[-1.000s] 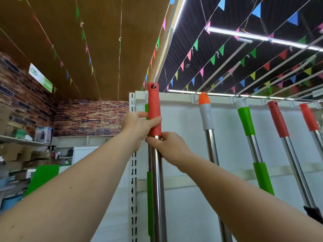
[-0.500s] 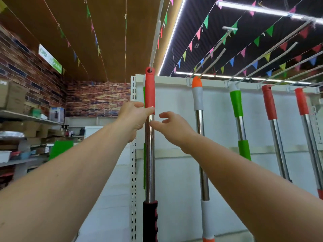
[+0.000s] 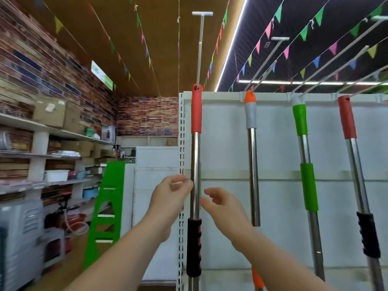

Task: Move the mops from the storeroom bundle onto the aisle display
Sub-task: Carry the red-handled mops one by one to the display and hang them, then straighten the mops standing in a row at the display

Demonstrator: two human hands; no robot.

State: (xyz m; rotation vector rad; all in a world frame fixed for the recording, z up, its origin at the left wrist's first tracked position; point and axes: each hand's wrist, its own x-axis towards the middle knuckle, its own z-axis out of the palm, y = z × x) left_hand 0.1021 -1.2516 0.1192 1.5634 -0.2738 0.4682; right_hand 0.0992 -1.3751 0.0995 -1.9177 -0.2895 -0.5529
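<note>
This is a shop with a brick wall (image 3: 42,66) on one side, little colour flags (image 3: 270,28) strung under the ceiling, and shelves (image 3: 63,132) full of boxes. A green step ladder (image 3: 105,206) leans near the shelves.

From the head camera, a white display panel (image 3: 273,143) stands in front. Long white hooks (image 3: 200,49) stick out from its top. Four mops hang there by the holes in their handle tops. The nearest one, the red-topped mop (image 3: 196,160), hangs on the hook at the panel's left edge. It has a shiny metal pole and a black grip lower down. Next to it hang the orange-and-grey mop (image 3: 252,160), the green mop (image 3: 304,154) and another red mop (image 3: 352,160).

The left hand (image 3: 170,198) is just beside the pole, fingers loose, maybe brushing it. The right hand (image 3: 222,204) is on the other side, open and not touching. Neither hand holds anything.

What could go wrong: the mop seems to hang only by that small hole. If a hand bumps the pole while pulling away, the mop may swing, knock the one next to it, or slip off the hook and fall.
</note>
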